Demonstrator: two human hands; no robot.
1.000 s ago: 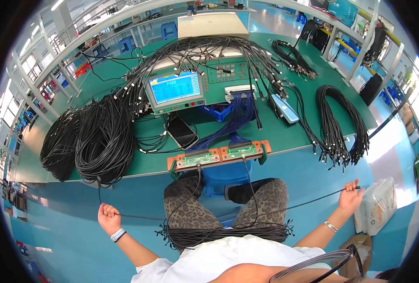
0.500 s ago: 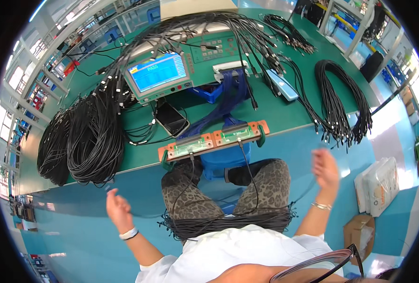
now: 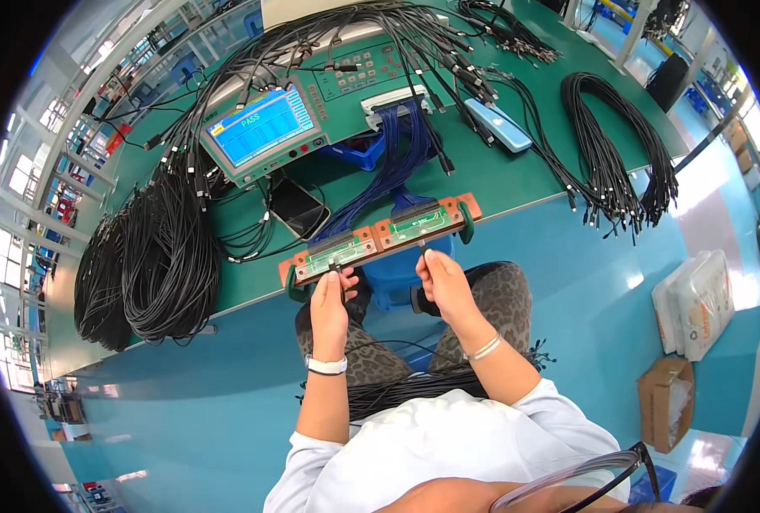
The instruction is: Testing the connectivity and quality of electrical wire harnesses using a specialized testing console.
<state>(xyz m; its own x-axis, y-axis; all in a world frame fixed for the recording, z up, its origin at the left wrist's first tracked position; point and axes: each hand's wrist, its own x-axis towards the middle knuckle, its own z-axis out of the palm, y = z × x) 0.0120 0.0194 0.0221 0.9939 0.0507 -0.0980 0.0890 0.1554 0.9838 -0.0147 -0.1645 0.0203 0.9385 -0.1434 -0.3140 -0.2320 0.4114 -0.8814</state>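
My left hand (image 3: 329, 318) pinches a black cable's plug (image 3: 336, 268) at the front edge of the left green circuit board (image 3: 339, 254). At the right green circuit board (image 3: 418, 225), my right hand (image 3: 450, 289) has its fingers closed on another plug (image 3: 422, 246). Both boards sit on a copper-coloured bar (image 3: 380, 243) along the table's front edge. Fingers partly cover the plugs, so I cannot tell how far in they sit. Across my lap lies a bundle of black cables (image 3: 371, 398), partly hidden by my arms.
A tester with a lit blue screen (image 3: 260, 126) stands behind the boards, draped with black cables. Large cable coils (image 3: 170, 265) hang over the table's left edge; another bundle (image 3: 615, 154) lies at right. A phone (image 3: 298, 208) and a blue-white box (image 3: 498, 126) lie nearby.
Both hands have come inward from far apart at either side to the boards, where they now grip plugs. The view has shifted slightly.
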